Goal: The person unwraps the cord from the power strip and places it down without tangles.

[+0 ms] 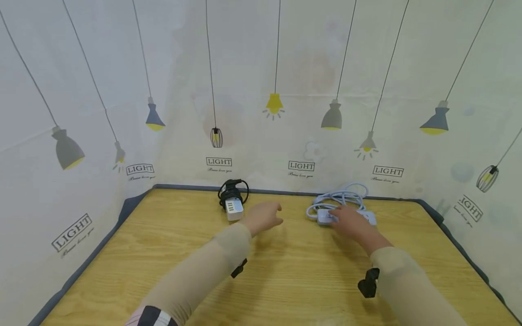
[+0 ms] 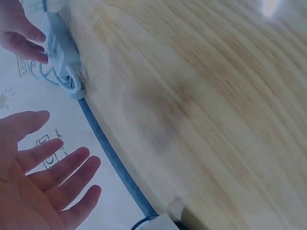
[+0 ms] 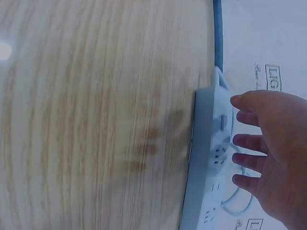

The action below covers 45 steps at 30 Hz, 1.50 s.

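My left hand (image 1: pixel 264 216) hovers over the wooden table, its fingers spread and relaxed with nothing between them, as the left wrist view shows. Just left of it lies a small white block with USB ports (image 1: pixel 234 209), a black cable (image 1: pixel 230 192) wound about its far end. On the right, my right hand (image 1: pixel 351 222) is over a white power strip (image 1: pixel 325 217), covering its middle in the head view. In the right wrist view those fingers extend loosely above the socket face of the strip (image 3: pixel 211 143). A pale looped cord (image 1: pixel 342 195) lies behind the strip.
The wooden table (image 1: pixel 297 280) has a dark edge strip (image 1: pixel 281 193) along its back and sides. Behind it hangs a white backdrop (image 1: pixel 253 59) printed with lamps. A black wrist mount (image 1: pixel 369 283) sits under the right forearm.
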Tool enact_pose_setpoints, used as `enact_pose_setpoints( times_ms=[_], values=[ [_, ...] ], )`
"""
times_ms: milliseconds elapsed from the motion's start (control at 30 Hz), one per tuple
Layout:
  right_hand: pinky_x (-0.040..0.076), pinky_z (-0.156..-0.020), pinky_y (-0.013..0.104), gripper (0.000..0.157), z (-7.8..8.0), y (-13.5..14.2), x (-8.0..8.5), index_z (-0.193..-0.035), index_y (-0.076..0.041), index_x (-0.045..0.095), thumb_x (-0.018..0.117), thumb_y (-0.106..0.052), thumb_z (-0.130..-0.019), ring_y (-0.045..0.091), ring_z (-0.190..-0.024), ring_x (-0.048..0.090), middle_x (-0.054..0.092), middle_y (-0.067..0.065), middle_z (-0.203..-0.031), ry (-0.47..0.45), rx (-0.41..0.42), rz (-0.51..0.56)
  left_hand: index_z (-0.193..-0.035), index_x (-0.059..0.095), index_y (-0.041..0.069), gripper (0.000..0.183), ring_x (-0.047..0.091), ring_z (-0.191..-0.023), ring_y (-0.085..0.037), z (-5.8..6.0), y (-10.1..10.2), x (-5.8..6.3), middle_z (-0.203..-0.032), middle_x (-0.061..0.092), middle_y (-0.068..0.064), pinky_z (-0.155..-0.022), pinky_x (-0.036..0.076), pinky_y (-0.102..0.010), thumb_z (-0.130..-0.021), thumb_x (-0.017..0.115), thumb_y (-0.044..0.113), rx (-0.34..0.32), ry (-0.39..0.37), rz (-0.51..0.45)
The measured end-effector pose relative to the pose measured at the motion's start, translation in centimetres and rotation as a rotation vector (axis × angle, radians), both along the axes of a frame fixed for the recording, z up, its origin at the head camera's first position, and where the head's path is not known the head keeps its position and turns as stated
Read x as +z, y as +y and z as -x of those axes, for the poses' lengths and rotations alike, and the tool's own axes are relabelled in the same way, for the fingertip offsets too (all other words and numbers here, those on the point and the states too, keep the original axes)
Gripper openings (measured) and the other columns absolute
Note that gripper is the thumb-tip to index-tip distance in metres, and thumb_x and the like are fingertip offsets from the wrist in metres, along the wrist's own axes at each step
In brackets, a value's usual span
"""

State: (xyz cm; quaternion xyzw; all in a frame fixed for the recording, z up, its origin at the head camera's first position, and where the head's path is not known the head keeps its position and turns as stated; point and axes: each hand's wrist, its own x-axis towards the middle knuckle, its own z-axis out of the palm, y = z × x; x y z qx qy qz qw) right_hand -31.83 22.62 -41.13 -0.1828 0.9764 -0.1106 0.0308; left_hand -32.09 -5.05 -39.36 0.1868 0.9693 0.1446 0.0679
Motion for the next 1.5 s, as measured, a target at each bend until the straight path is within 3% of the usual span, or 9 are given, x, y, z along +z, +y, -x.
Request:
enact_pose_setpoints(
  times_ms=[267, 533, 733, 967, 1100, 1233, 1367, 1500],
  values=[
    [0.038, -0.100, 0.055, 0.043, -0.8, -2.8, 0.3, -0.131, 0.002, 0.058, 0.061, -0.019, -0.094, 0.044, -0.123, 0.048, 0.053, 0.028, -0.131, 0.093, 0.077, 0.003, -0.132, 0.058, 0.010, 0.045, 0.058, -0.115, -0.023, -1.1, -2.7, 1.0, -0.131, 0.060, -0.005, -0.095, 0.046, -0.040, -0.094, 0.065, 0.033, 0.031, 0.011, -0.041],
    [0.037, -0.102, 0.054, 0.042, -2.0, -6.3, 0.0, -0.130, 0.000, 0.059, 0.062, -0.022, -0.095, 0.043, -0.125, 0.046, 0.052, 0.025, -0.134, 0.055, 0.082, 0.055, -0.128, 0.061, 0.007, 0.042, 0.058, -0.115, -0.025, -2.8, -5.3, 1.1, -0.127, 0.062, -0.008, -0.094, 0.047, -0.042, -0.093, 0.068, 0.030, -0.009, 0.099, -0.001],
    [0.041, -0.098, 0.052, 0.039, -2.4, -8.8, -0.4, -0.128, -0.001, 0.061, 0.063, -0.021, -0.095, 0.040, -0.119, 0.051, 0.056, 0.021, -0.127, 0.049, 0.091, 0.082, -0.127, 0.061, 0.006, 0.041, 0.060, -0.112, -0.026, -3.4, -7.5, 0.8, -0.123, 0.064, -0.009, -0.093, 0.048, -0.041, -0.092, 0.069, 0.027, 0.022, 0.133, 0.008],
    [0.043, -0.096, 0.049, 0.037, -2.3, -11.6, -0.5, -0.126, -0.005, 0.063, 0.065, -0.023, -0.094, 0.035, -0.115, 0.055, 0.059, 0.016, -0.121, 0.057, 0.105, 0.100, -0.123, 0.063, 0.003, 0.041, 0.060, -0.111, -0.031, -2.7, -9.5, 0.7, -0.120, 0.064, -0.014, -0.093, 0.047, -0.046, -0.091, 0.069, 0.028, 0.094, 0.182, -0.001],
    [0.043, -0.097, 0.047, 0.037, -2.2, -13.1, -0.5, -0.126, -0.005, 0.064, 0.064, -0.024, -0.094, 0.033, -0.114, 0.056, 0.059, 0.015, -0.121, 0.046, 0.129, 0.128, -0.129, 0.058, -0.002, 0.054, 0.057, -0.113, -0.035, -2.0, -10.2, 0.1, -0.123, 0.061, -0.019, -0.095, 0.045, -0.047, -0.090, 0.069, 0.034, 0.179, 0.149, -0.067],
    [0.042, -0.098, 0.047, 0.036, -2.3, -14.4, -0.5, -0.125, -0.004, 0.064, 0.063, -0.023, -0.094, 0.033, -0.115, 0.055, 0.059, 0.016, -0.122, 0.014, 0.151, 0.157, -0.129, 0.052, -0.009, 0.068, 0.061, -0.096, -0.033, -1.1, -10.5, -0.7, -0.110, 0.063, -0.021, -0.084, 0.050, -0.046, -0.087, 0.071, 0.041, 0.281, 0.110, -0.095],
    [0.042, -0.098, 0.046, 0.036, -2.4, -15.3, -0.6, -0.126, -0.006, 0.064, 0.062, -0.024, -0.095, 0.032, -0.115, 0.055, 0.059, 0.014, -0.122, -0.012, 0.156, 0.151, -0.102, 0.064, -0.007, 0.058, 0.059, -0.070, -0.025, -0.1, -10.5, -1.3, -0.083, 0.063, -0.013, -0.065, 0.051, -0.040, -0.089, 0.064, 0.049, 0.351, 0.107, -0.014],
    [0.043, -0.097, 0.046, 0.035, -2.6, -15.8, -0.9, -0.124, -0.005, 0.065, 0.063, -0.024, -0.094, 0.032, -0.113, 0.056, 0.060, 0.015, -0.120, -0.016, 0.152, 0.142, -0.085, 0.070, 0.002, 0.058, 0.058, -0.066, -0.022, 0.2, -10.3, -1.6, -0.077, 0.064, -0.009, -0.059, 0.050, -0.038, -0.092, 0.055, 0.058, 0.408, 0.069, 0.068]
  ],
)
